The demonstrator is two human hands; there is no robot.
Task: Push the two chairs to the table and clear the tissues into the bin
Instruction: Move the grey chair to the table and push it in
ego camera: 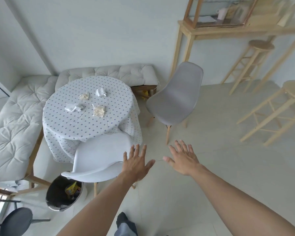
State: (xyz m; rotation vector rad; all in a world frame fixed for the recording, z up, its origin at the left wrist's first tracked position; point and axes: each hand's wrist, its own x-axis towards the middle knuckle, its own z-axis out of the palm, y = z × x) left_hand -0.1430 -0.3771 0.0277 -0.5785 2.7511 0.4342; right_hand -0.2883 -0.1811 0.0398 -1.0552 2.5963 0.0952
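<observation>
A round table (pixel 70 126) under a dotted cloth holds several crumpled tissues (pixel 99 110). A white chair (pixel 99 160) stands at the table's near side, its seat partly under the cloth. A grey chair (pixel 175 97) stands apart to the right of the table. A black bin (pixel 58 195) with some rubbish sits on the floor left of the white chair. My left hand (pixel 136 163) is open with fingers spread, over the white chair's right edge. My right hand (pixel 183 157) is open above the floor, below the grey chair.
Cushioned benches (pixel 15 120) run along the wall behind and left of the table. A tall wooden counter (pixel 237 31) and two wooden stools (pixel 260 46) stand at the right. A dark stool (pixel 15 220) is at the bottom left. Pale floor tiles lie between the chairs.
</observation>
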